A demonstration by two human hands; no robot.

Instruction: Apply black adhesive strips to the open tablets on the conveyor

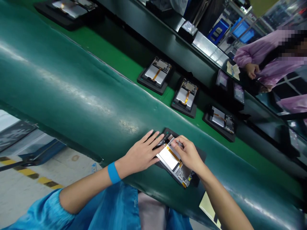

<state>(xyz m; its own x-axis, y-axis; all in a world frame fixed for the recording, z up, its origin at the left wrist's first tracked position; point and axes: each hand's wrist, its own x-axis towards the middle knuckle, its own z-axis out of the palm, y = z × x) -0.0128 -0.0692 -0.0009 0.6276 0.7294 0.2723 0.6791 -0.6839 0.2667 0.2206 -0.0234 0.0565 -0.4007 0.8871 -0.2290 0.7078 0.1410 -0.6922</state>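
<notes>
An opened tablet-like device [170, 158] with a silver battery and an orange flex cable lies in a black tray [200, 153] on the dark green mat [79, 92]. My left hand [142, 153] rests flat on the tray's left end, fingers stretched out over a thin black tool [162, 141]. My right hand [188, 153] is closed in a pinch over the top of the device, next to the orange cable; what it pinches is too small to make out. A blue wrist strap [113, 172] circles my left wrist.
Three more trays with opened devices [156, 75] [185, 97] [221, 120] ride the bright green conveyor behind. Another tray [69, 11] sits far left. A person in a pink coat [266, 60] works across the line. A yellow sheet [208, 204] lies by my right forearm.
</notes>
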